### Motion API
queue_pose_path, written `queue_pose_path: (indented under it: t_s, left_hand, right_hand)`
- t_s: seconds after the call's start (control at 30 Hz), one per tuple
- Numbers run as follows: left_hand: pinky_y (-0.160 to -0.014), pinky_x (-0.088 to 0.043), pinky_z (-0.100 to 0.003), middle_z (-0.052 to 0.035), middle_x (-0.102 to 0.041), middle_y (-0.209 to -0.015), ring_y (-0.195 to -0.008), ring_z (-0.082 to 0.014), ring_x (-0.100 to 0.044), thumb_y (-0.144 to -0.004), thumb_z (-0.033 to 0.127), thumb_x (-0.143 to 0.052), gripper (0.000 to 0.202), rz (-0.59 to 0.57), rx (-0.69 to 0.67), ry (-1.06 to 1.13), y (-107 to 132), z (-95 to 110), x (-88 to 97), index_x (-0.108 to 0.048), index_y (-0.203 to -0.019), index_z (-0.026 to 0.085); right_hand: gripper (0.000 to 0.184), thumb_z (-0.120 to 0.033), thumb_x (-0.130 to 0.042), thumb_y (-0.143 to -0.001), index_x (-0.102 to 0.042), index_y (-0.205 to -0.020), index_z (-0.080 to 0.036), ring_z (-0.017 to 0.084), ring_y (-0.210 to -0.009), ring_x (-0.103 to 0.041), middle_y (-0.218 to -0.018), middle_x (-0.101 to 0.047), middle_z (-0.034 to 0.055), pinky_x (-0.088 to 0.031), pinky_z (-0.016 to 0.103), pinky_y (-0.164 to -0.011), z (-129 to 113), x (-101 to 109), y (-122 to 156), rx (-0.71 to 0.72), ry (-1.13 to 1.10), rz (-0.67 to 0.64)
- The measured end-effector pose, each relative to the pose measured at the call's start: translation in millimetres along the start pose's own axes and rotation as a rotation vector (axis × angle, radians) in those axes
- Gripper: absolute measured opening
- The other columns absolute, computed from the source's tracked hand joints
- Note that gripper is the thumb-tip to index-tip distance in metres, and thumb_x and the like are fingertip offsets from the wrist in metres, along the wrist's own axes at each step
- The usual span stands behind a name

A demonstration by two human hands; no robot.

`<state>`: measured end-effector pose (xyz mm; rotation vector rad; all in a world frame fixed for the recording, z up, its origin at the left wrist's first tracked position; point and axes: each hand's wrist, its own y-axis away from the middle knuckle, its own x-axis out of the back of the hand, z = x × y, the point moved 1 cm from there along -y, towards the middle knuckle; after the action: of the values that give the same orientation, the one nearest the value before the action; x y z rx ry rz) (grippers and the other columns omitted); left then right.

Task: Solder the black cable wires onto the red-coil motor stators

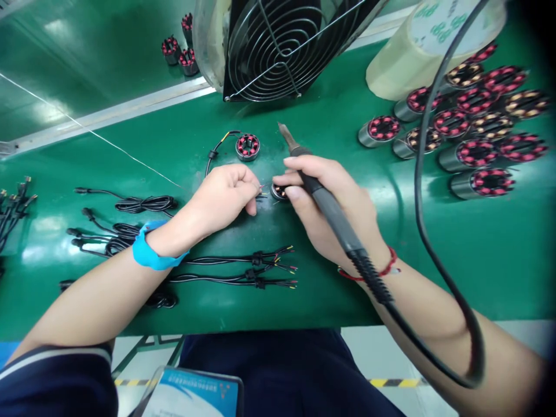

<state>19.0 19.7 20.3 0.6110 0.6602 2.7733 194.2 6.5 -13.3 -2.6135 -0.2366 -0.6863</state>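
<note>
My left hand [228, 194] is closed in a pinch on the wire end of a black cable, whose thin coloured wires [262, 195] stick out past the fingertips. A soldering iron [332, 214] lies in the grip of my right hand [345, 211], its tip pointing up and away, above the table. Fingertips of that same hand are at a small motor stator [279, 191], which they partly hide; the wires end just left of it. Beyond my left hand sits a stator with red windings [247, 147], with a black cable attached by yellow-marked wires.
A fan with a wire guard [282, 55] stands at the back. Several stators [452, 124] cluster at the right, by a large tape roll [403, 63]. Black cables [230, 278] lie at the left and front. The iron's cord [419, 191] loops over my right arm. Solder wire [108, 142] hangs at the left.
</note>
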Motion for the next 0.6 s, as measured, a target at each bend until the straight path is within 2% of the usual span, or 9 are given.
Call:
queue_pose_path:
  t_s: [0.13, 0.3, 0.5, 0.6]
  left_hand:
    - [-0.057, -0.036, -0.024, 0.0039, -0.058, -0.052, -0.051, -0.0081, -0.046, -0.076, 0.011, -0.049, 0.012, 0.006, 0.001, 0.004, -1.0, 0.2, -0.2, -0.055, -0.068, 0.016]
    - [-0.057, -0.035, -0.024, 0.0033, -0.059, -0.054, -0.052, -0.0079, -0.046, -0.076, 0.011, -0.049, 0.011, 0.012, -0.008, -0.005, -3.1, -1.7, 0.5, -0.055, -0.069, 0.016]
    - [-0.058, -0.036, -0.024, 0.0042, -0.055, -0.053, -0.053, -0.0079, -0.047, -0.075, 0.01, -0.049, 0.011, 0.02, -0.076, -0.041, -2.1, -3.5, 1.4, -0.054, -0.068, 0.017]
    - [-0.057, -0.036, -0.025, 0.0043, -0.056, -0.054, -0.052, -0.0078, -0.047, -0.074, 0.01, -0.049, 0.01, 0.011, -0.091, -0.062, -2.1, -4.8, 1.6, -0.054, -0.069, 0.017]
  right_hand:
    - [0.039, -0.02, -0.057, -0.087, -0.055, -0.125, -0.031, 0.025, -0.109, -0.066, -0.112, -0.072, 0.003, -0.051, 0.048, -0.097, 3.5, -4.8, -4.9, 0.002, -0.03, -0.061]
    - [0.041, -0.02, -0.054, -0.087, -0.052, -0.127, -0.032, 0.023, -0.112, -0.066, -0.115, -0.071, 0.0023, -0.052, 0.046, -0.097, 5.7, -8.5, -6.9, -0.03, -0.056, -0.06]
    - [0.039, -0.021, -0.054, -0.088, -0.053, -0.126, -0.031, 0.022, -0.106, -0.069, -0.114, -0.072, 0.0022, -0.055, 0.043, -0.094, 4.5, -8.5, -5.3, -0.018, -0.059, -0.082]
    - [0.035, -0.025, -0.052, -0.093, -0.054, -0.127, -0.032, 0.022, -0.104, -0.07, -0.11, -0.073, 0.002, -0.056, 0.043, -0.093, 2.1, -4.7, -3.2, -0.037, -0.037, -0.039]
